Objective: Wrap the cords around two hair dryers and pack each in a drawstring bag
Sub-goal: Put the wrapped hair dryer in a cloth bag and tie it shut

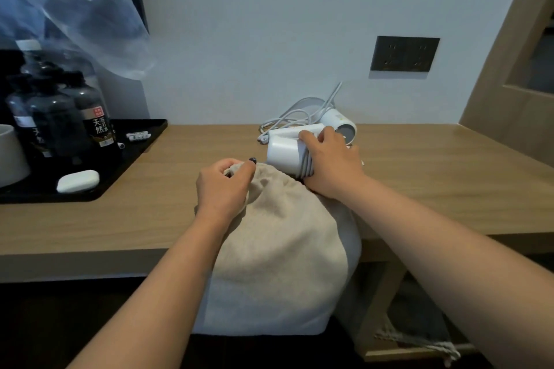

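My right hand (pixel 332 159) grips a white hair dryer (pixel 289 153), fingers curled over its top, cord (pixel 307 163) wound in tight turns around the body just beside my palm. The dryer sits at the mouth of a beige drawstring bag (pixel 278 249), mostly outside it. My left hand (pixel 223 186) pinches the gathered rim of the bag at its upper left edge. The bag lies on the front edge of the wooden desk (pixel 434 174) and hangs over it toward me.

Second hair dryer (pixel 338 126) lies behind the first, near the wall, with its loose cord (pixel 295 117) in open loops on the desk.

Left side: black tray (pixel 132 156) carrying dark bottles (pixel 96 117) and a small white case (pixel 78 181). Dark wall socket (pixel 404 53) above right. Another bag's drawstring (pixel 419 341) shows below the desk, lower right.
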A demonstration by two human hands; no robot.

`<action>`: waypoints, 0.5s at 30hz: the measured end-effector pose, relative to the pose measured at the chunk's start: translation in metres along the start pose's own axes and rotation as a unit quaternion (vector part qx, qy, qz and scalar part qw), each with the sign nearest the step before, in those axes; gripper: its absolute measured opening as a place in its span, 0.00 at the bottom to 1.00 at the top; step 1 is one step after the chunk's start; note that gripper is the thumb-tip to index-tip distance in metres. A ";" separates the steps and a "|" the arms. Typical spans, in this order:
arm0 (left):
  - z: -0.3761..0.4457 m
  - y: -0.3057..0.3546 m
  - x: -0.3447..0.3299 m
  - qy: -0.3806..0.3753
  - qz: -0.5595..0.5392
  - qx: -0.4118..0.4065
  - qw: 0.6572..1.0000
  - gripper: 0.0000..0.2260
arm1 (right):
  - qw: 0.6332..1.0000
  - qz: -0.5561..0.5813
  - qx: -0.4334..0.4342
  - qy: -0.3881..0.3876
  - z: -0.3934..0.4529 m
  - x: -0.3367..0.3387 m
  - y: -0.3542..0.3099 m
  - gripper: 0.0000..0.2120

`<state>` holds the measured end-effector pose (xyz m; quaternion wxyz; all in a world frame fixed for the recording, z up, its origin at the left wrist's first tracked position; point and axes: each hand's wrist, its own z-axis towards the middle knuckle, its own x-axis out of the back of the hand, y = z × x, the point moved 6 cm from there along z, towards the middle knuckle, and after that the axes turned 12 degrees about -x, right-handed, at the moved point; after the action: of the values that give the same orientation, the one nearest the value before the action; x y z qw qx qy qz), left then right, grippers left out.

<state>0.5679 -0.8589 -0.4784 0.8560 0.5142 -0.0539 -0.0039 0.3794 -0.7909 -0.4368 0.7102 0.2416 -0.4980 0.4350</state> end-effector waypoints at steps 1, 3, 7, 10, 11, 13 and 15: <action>-0.002 0.000 -0.002 -0.009 -0.010 0.006 1.000 0.10 | 1.000 -0.005 -0.002 -0.001 -0.003 0.002 0.005 0.34; -0.005 0.002 -0.005 -0.025 -0.017 0.012 0.999 0.10 | 1.000 -0.017 -0.010 -0.005 -0.009 0.005 0.016 0.35; -0.007 0.005 -0.006 -0.051 -0.019 0.014 0.998 0.09 | 0.999 -0.041 -0.031 -0.002 -0.017 0.013 0.040 0.35; -0.011 0.006 -0.007 -0.071 -0.032 0.023 0.997 0.08 | 0.997 -0.059 -0.046 0.005 -0.022 0.016 0.055 0.34; -0.012 0.007 -0.007 -0.074 -0.036 0.025 0.996 0.08 | 0.997 -0.066 -0.048 0.006 -0.023 0.017 0.059 0.34; -0.014 0.009 -0.007 -0.079 -0.044 0.028 0.995 0.08 | 0.996 -0.073 -0.053 0.003 -0.024 0.019 0.067 0.34; -0.014 0.010 -0.007 -0.079 -0.057 0.034 0.995 0.08 | 0.995 -0.075 -0.066 -0.004 -0.023 0.021 0.076 0.34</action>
<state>0.5617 -0.8413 -0.4773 0.8296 0.5429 -0.0925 -0.0914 0.3285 -0.7271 -0.4334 0.7531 0.2324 -0.5092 0.3458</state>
